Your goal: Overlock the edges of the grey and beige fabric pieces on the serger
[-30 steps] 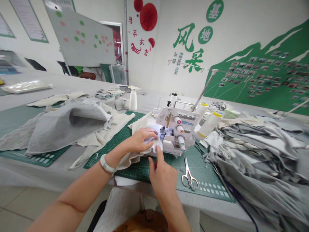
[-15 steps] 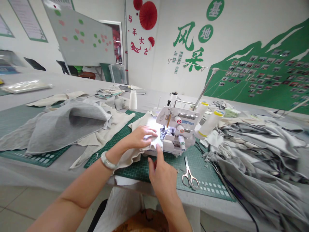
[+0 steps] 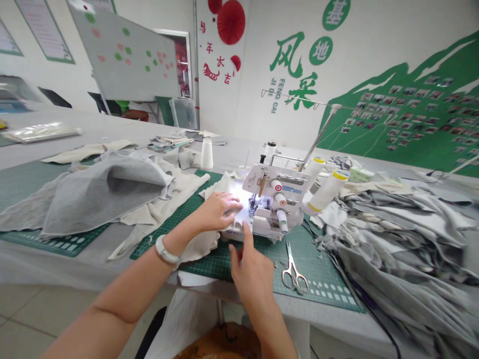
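Note:
A white sewing machine (image 3: 277,199) with several thread cones stands on a green cutting mat (image 3: 314,269), its lamp lit over the needle area. Cream fabric (image 3: 202,245) lies at the machine's left side and reaches its presser foot. My left hand (image 3: 217,212) rests on this fabric, palm down with the fingers spread toward the needle area. Just in front of the machine, my right hand (image 3: 252,269) points its index finger at the fabric's near edge and touches it, the thumb held apart. Small silver scissors (image 3: 294,271) lie on the mat right of my right hand.
Grey and cream fabric pieces (image 3: 101,194) cover the table's left part. A large pile of grey cloth (image 3: 407,249) fills the right side. One white thread cone (image 3: 206,153) stands behind the mat. A thin thread stand (image 3: 322,132) rises above the machine.
The cream fabric under my left hand has shifted slightly, and its ruffled near edge lies flatter by the machine. My left hand has moved slightly left; my right hand has hardly moved.

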`<act>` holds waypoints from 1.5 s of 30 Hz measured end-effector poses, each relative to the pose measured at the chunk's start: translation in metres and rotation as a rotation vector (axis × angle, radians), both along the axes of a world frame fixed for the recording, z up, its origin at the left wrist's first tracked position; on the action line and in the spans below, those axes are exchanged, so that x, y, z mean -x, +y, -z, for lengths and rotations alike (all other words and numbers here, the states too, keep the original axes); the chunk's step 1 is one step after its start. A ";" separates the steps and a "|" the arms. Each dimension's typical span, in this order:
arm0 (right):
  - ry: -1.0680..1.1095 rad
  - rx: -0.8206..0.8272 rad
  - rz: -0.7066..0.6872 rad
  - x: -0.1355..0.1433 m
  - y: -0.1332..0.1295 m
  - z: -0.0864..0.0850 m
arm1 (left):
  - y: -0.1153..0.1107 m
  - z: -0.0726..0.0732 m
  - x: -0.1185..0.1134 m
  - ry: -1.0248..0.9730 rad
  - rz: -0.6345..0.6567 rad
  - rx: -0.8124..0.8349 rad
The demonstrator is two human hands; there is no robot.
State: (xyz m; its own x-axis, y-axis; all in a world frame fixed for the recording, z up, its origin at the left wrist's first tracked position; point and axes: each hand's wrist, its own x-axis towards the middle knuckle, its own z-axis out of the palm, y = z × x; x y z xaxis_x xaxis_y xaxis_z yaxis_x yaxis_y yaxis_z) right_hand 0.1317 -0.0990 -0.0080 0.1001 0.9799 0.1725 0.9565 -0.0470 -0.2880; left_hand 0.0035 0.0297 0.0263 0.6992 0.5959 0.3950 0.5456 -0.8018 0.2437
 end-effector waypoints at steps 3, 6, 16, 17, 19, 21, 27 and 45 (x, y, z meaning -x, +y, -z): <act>0.004 0.010 0.003 0.000 0.002 -0.002 | 0.000 -0.001 0.000 0.007 -0.005 -0.011; -0.006 0.030 0.006 0.000 0.003 -0.004 | 0.000 0.000 0.000 0.009 -0.027 -0.019; -0.042 0.049 -0.002 0.001 0.006 -0.006 | -0.009 0.003 -0.001 0.004 -0.184 -0.062; -0.045 0.047 -0.001 0.001 0.006 -0.005 | -0.010 0.002 -0.002 0.008 -0.193 -0.065; -0.050 0.047 0.001 0.001 0.007 -0.004 | -0.012 0.003 -0.001 0.014 -0.212 -0.074; -0.050 0.055 0.003 0.001 0.008 -0.005 | -0.014 0.003 -0.001 0.019 -0.229 -0.080; -0.029 0.072 -0.005 0.001 0.010 -0.007 | -0.020 0.003 0.001 0.015 -0.261 -0.076; -0.044 0.063 -0.030 -0.004 0.013 -0.004 | -0.042 0.004 -0.001 -0.023 -0.351 0.052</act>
